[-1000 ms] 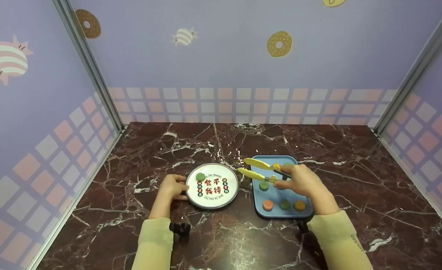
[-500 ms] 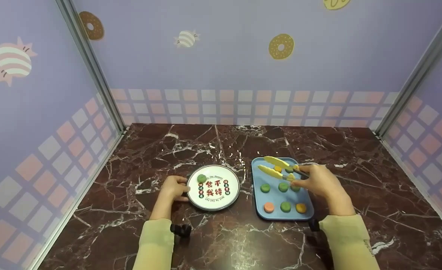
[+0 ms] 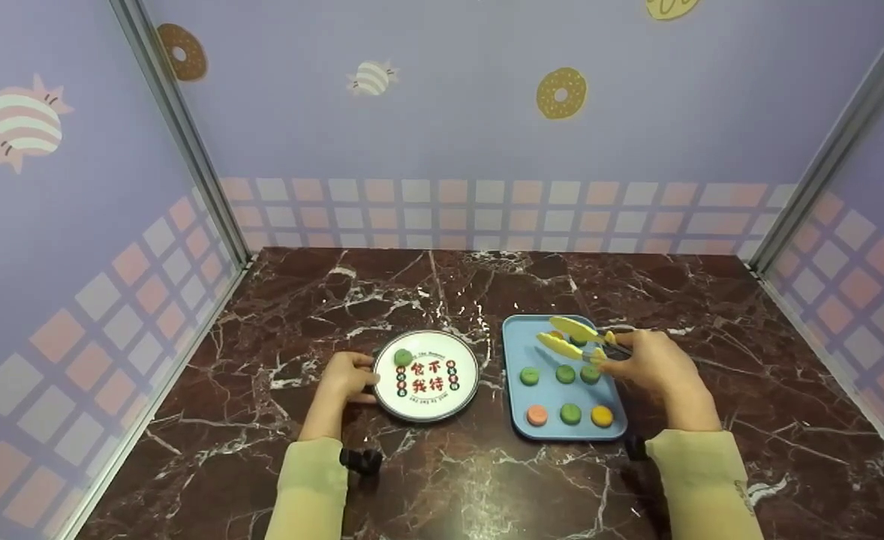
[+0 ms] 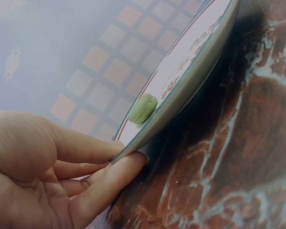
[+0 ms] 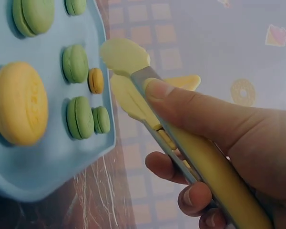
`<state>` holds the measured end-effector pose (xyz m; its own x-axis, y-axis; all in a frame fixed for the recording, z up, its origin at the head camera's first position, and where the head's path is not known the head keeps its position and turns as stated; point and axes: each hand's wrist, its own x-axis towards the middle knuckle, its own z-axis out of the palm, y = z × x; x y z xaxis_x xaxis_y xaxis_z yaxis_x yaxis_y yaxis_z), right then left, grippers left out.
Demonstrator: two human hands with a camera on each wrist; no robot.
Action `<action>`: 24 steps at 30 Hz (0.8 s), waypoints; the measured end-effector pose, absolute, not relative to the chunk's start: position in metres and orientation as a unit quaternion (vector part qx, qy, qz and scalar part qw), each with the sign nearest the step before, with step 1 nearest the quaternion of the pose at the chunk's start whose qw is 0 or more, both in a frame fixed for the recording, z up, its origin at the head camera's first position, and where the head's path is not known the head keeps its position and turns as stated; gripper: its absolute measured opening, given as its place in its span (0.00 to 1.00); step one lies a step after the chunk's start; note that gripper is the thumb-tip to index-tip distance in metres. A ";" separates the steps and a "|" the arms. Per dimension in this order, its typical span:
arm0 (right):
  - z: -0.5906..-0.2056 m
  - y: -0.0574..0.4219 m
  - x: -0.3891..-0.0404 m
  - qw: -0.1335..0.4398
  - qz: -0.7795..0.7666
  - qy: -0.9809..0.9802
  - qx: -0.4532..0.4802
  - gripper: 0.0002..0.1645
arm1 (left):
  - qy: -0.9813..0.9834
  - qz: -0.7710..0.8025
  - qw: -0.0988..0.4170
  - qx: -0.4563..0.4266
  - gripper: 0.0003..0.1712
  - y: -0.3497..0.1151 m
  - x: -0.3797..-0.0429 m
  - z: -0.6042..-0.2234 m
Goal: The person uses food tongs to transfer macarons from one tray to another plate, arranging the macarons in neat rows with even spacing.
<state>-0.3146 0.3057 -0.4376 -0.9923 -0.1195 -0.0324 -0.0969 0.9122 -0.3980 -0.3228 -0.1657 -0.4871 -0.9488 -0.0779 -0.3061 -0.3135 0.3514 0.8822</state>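
My left hand (image 3: 348, 377) pinches the near-left rim of a round white plate (image 3: 457, 360) with a dark edge and red characters. One green macaron (image 3: 403, 358) lies on the plate near its upper left; in the left wrist view the thumb (image 4: 88, 145) is on top of the rim and a finger underneath. My right hand (image 3: 656, 367) grips yellow-tipped tongs (image 3: 560, 345), their tips apart with nothing between them. They hang over the far right part of a blue tray (image 3: 518, 337) holding green macarons (image 3: 565, 374), an orange-pink one (image 3: 537, 415) and yellow ones (image 3: 602, 416).
Both things stand on a dark red marbled table (image 3: 442, 480), the tray right of the plate with a gap between. Purple panels with a tile pattern (image 3: 487, 214) wall in the back and both sides, joined by metal corner posts (image 3: 187, 139).
My right hand has moved right with the tongs, from the tray's left edge to above its far right part. My left hand stays at the plate rim.
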 end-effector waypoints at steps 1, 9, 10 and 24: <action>-0.437 0.306 -0.314 0.030 -0.202 0.977 -0.053 0.43 | 0.815 0.557 0.105 -0.121 0.29 -0.166 -0.323 -0.487; -0.439 0.309 -0.315 0.035 -0.200 0.978 -0.046 0.45 | 0.816 0.554 0.108 -0.122 0.29 -0.165 -0.324 -0.487; -0.439 0.309 -0.315 0.040 -0.203 0.977 -0.043 0.46 | 0.816 0.555 0.108 -0.122 0.29 -0.166 -0.324 -0.487; -0.439 0.308 -0.316 0.041 -0.191 0.979 -0.054 0.45 | 0.815 0.557 0.106 -0.119 0.28 -0.167 -0.324 -0.489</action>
<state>-0.3158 0.3085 -0.4392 -0.9909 -0.1211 -0.0590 -0.0901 0.9216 -0.3776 -0.3245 -0.1667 -0.4886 -0.9493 -0.0758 -0.3052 -0.3119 0.3510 0.8829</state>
